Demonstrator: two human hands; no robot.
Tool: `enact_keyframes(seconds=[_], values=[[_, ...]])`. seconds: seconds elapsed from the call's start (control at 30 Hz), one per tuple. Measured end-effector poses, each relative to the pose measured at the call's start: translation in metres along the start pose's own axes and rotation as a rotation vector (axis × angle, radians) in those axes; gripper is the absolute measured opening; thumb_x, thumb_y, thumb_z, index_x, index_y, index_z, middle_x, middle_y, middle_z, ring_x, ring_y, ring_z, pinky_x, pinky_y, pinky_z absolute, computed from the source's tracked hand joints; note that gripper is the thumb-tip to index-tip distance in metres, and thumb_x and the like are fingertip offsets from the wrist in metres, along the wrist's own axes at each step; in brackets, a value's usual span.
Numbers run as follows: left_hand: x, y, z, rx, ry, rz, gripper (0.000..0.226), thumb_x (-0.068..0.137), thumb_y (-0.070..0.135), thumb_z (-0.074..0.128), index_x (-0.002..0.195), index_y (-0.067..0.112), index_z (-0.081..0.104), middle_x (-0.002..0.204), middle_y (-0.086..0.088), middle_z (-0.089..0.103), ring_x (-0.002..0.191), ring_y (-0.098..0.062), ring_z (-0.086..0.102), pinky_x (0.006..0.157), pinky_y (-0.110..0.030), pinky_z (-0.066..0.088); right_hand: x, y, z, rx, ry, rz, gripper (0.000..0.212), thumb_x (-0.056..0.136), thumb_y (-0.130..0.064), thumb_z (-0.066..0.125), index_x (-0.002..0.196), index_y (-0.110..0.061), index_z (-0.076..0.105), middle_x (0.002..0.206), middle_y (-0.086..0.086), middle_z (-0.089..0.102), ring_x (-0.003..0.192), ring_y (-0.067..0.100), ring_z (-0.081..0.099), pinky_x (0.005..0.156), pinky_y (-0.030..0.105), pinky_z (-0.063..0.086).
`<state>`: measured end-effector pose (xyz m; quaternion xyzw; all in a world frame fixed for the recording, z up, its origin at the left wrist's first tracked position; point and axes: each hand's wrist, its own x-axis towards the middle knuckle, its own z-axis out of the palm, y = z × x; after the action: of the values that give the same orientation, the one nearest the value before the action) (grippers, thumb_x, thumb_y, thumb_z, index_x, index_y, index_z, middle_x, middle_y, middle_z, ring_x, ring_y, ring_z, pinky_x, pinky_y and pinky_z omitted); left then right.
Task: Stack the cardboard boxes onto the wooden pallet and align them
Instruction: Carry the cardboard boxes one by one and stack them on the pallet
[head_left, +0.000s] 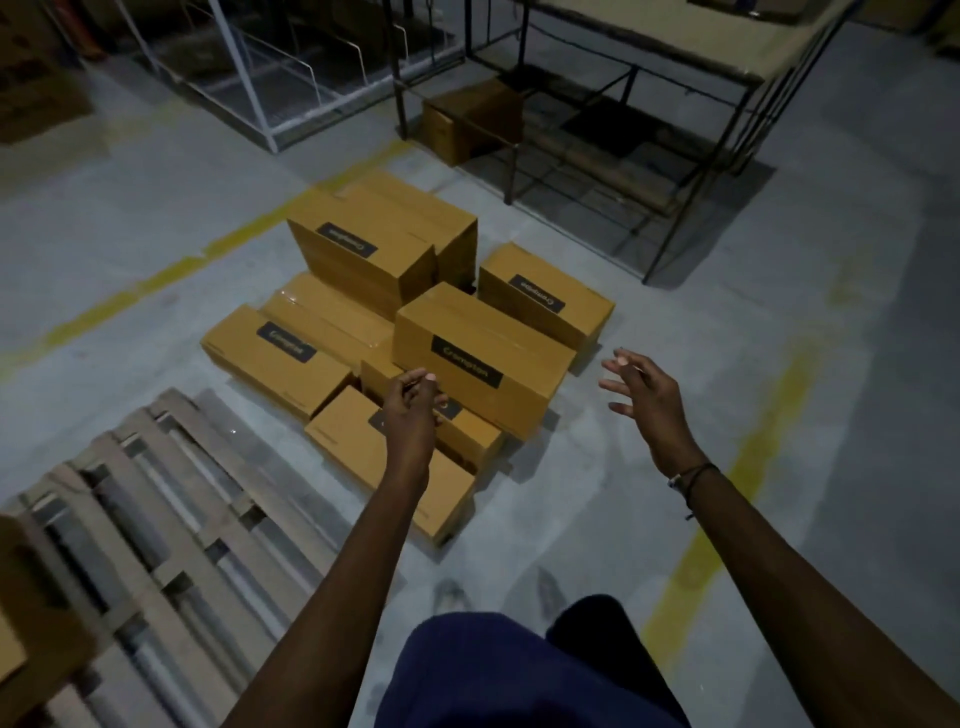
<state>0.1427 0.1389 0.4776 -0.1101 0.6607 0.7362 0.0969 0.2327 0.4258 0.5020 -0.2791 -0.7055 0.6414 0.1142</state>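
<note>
Reaching over floor boxes (483, 358), both empty hands (415, 400) hover beside pallet (171, 499).

Both bare arms stretch forward and downward from the person's body. The left hand (414, 400) hangs with its fingers loosely curled inward, thumb tucked near them, gripping nothing. The right hand (640, 391) is held out wider to the side, its fingers spread and slightly bent, palm turned inward, empty. A thin dark band circles the right wrist.
</note>
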Motion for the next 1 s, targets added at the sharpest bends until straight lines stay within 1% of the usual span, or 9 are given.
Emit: enact_keyframes(seconds=[0.1, 0.27, 0.43, 0.53, 0.6, 0.7, 0.8, 0.9, 1.0], values=[[0.029, -0.007, 0.045, 0.020, 0.041, -0.017, 0.030, 0.107, 0.031, 0.061, 0.132, 0.014, 0.062, 0.124, -0.010, 0.069, 0.094, -0.013, 0.071, 0.068, -0.028, 0.054, 0.065, 0.002, -0.026, -0.017, -0.028, 0.013, 0.034, 0.109, -0.035, 0.057, 0.138, -0.018, 0.064, 0.128, -0.001, 0.074, 0.109, 0.015, 0.075, 0.084, 0.035, 0.059], [0.072, -0.027, 0.120, 0.032, 0.182, -0.027, 0.028, 0.106, 0.031, 0.062, 0.129, 0.016, 0.063, 0.126, -0.013, 0.069, 0.091, -0.012, 0.071, 0.072, -0.033, 0.053, 0.175, 0.009, -0.068, -0.067, -0.176, 0.009, 0.037, 0.108, -0.038, 0.057, 0.139, -0.018, 0.064, 0.132, 0.000, 0.072, 0.111, 0.014, 0.074, 0.081, 0.031, 0.057], [0.097, -0.040, 0.184, 0.062, 0.354, -0.009, 0.032, 0.107, 0.031, 0.060, 0.131, 0.010, 0.062, 0.122, -0.015, 0.069, 0.086, -0.009, 0.071, 0.061, -0.020, 0.053, 0.269, -0.001, -0.091, -0.152, -0.390, 0.023, 0.040, 0.105, -0.043, 0.060, 0.140, -0.023, 0.063, 0.132, -0.004, 0.070, 0.111, 0.006, 0.073, 0.077, 0.026, 0.055], [0.105, -0.043, 0.209, 0.057, 0.461, -0.027, 0.032, 0.107, 0.031, 0.061, 0.131, 0.009, 0.061, 0.122, -0.017, 0.068, 0.085, -0.011, 0.070, 0.066, -0.027, 0.054, 0.316, -0.009, -0.086, -0.208, -0.502, 0.030, 0.039, 0.106, -0.039, 0.060, 0.141, -0.019, 0.063, 0.131, -0.001, 0.071, 0.113, 0.010, 0.072, 0.068, 0.016, 0.054], [0.112, -0.042, 0.222, 0.044, 0.534, -0.045, 0.031, 0.107, 0.030, 0.061, 0.129, 0.009, 0.061, 0.118, -0.020, 0.069, 0.085, -0.015, 0.069, 0.067, -0.032, 0.052, 0.346, -0.014, -0.076, -0.245, -0.563, 0.024, 0.043, 0.106, -0.038, 0.061, 0.143, -0.017, 0.061, 0.126, -0.001, 0.071, 0.114, 0.013, 0.071, 0.068, 0.013, 0.054], [0.130, -0.046, 0.236, 0.053, 0.597, -0.070, 0.028, 0.106, 0.031, 0.063, 0.124, 0.010, 0.062, 0.116, -0.019, 0.070, 0.086, -0.018, 0.069, 0.071, -0.038, 0.053, 0.393, -0.015, -0.053, -0.297, -0.660, 0.035, 0.046, 0.106, -0.039, 0.061, 0.147, -0.019, 0.058, 0.134, 0.002, 0.068, 0.119, 0.016, 0.069, 0.077, 0.023, 0.055], [0.159, -0.057, 0.245, 0.093, 0.634, -0.087, 0.034, 0.099, 0.047, 0.067, 0.117, 0.019, 0.061, 0.123, -0.013, 0.068, 0.110, -0.029, 0.068, 0.090, -0.050, 0.058, 0.440, -0.006, -0.024, -0.330, -0.740, 0.058, 0.050, 0.107, -0.039, 0.060, 0.152, -0.019, 0.053, 0.145, 0.004, 0.061, 0.128, 0.023, 0.064, 0.091, 0.035, 0.055], [0.197, -0.070, 0.252, 0.118, 0.660, -0.152, 0.036, 0.100, 0.044, 0.070, 0.122, 0.020, 0.057, 0.133, -0.011, 0.063, 0.124, -0.029, 0.061, 0.097, -0.043, 0.052, 0.482, 0.009, -0.001, -0.379, -0.804, 0.078, 0.055, 0.108, -0.040, 0.058, 0.158, -0.022, 0.044, 0.159, 0.007, 0.049, 0.139, 0.027, 0.055, 0.113, 0.051, 0.048], [0.237, -0.080, 0.256, 0.145, 0.675, -0.233, 0.056, 0.099, 0.047, 0.070, 0.141, 0.016, 0.052, 0.146, -0.010, 0.056, 0.133, -0.027, 0.055, 0.101, -0.038, 0.046, 0.522, 0.024, 0.018, -0.463, -0.835, 0.085, 0.063, 0.105, -0.048, 0.059, 0.161, -0.027, 0.037, 0.166, 0.005, 0.040, 0.149, 0.027, 0.043, 0.121, 0.054, 0.040]])
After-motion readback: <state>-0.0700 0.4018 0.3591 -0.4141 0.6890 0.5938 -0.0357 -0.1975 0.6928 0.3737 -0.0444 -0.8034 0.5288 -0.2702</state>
